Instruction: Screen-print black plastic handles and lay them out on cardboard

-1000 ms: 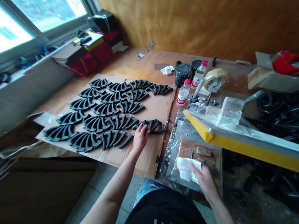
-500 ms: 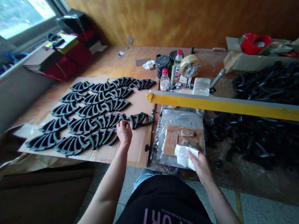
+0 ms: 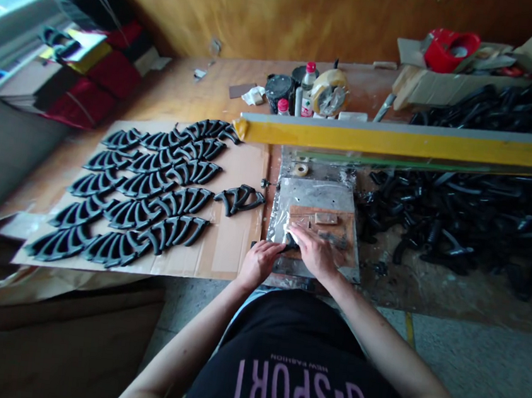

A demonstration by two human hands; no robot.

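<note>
My left hand is closed on one end of a black curved part, most of which my hands hide. Over the same part lies my right hand, fingers closed, with a small bit of white cloth showing at the fingertips. Both hands are close together above the metal plate and the brown wooden board fixed on it. Left of them, rows of similar black curved parts lie on a cardboard sheet; a small group sits apart near its right edge.
A yellow beam crosses above the bench on the right. Beyond it stand a bottle, a dark tub and a tape roll. Loose black parts are heaped at right. Red-sided stacks stand at the far left.
My left hand has moved right from the rows to the plate and now holds a black part. My right hand has brought the cloth left onto it. The view has shifted slightly.
</note>
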